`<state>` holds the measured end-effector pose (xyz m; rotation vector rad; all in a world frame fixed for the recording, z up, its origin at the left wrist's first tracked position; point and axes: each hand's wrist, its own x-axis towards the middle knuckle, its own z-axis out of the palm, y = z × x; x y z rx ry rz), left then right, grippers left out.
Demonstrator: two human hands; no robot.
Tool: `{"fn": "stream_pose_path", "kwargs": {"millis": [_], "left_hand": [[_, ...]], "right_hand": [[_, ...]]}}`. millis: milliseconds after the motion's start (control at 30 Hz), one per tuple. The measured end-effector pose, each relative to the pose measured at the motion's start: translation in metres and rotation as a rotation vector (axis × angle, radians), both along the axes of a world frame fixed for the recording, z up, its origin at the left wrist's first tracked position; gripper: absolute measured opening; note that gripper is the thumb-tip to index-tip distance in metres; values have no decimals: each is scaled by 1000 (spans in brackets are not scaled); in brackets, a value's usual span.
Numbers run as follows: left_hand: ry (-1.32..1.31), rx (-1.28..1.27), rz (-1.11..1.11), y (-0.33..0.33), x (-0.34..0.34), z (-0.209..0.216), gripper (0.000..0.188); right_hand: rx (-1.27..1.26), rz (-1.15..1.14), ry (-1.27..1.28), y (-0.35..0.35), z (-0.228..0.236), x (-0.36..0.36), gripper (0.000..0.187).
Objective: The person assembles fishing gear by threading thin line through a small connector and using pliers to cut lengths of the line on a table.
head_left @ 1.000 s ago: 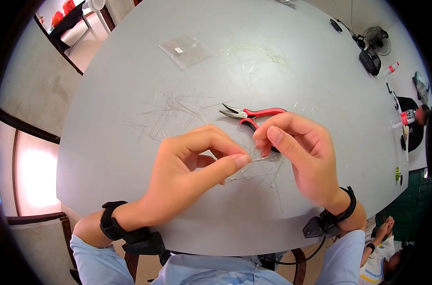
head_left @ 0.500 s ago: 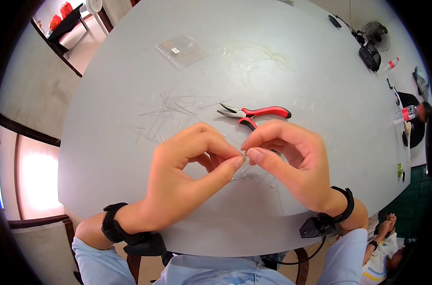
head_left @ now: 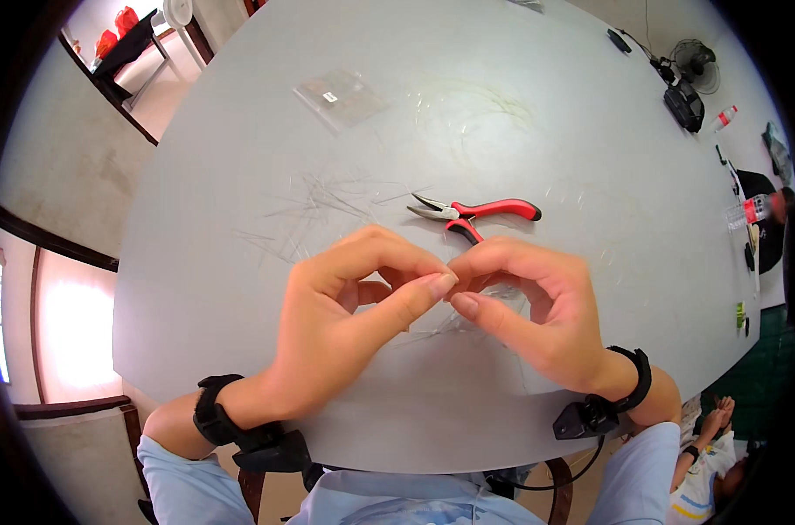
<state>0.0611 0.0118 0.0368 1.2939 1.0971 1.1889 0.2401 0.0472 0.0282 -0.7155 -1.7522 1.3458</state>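
Both hands meet over the near half of the grey table [head_left: 240, 175], a little in from its near edge. The left hand [head_left: 345, 324] has its fingers curled into an arch, thumb and forefinger pressed together at the tips; the right hand [head_left: 529, 306] mirrors it, thumb and forefinger likewise closed, and the two pinches touch each other at the middle. Between the fingertips there is something thin and clear, a strand of fine transparent wire [head_left: 450, 324] as far as can be told (it is nearly invisible against the table), with loose ends trailing on the surface beneath the right palm. Just beyond the hands, toward the table's centre, lie red-handled pliers [head_left: 476, 213], jaws pointing left, one handle partly hidden behind the right hand's knuckles. More cut lengths of wire [head_left: 314, 210] are scattered left of the pliers. A clear plastic bag [head_left: 341, 98] lies flat farther on, toward the far left corner. Each wrist wears a black strap.
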Motion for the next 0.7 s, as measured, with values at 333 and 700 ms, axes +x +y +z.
{"fn": "stream_pose_path", "kwargs": {"millis": [333,700], "left_hand": [[-42,-44,-32,0,-5,-3,8],[-59,-20,12,-1,0,-3,6]], "right_hand": [[-164,-36,-46,-2,4,-3,10],[-232,-23,-25,-2,3,-4,11]]}}
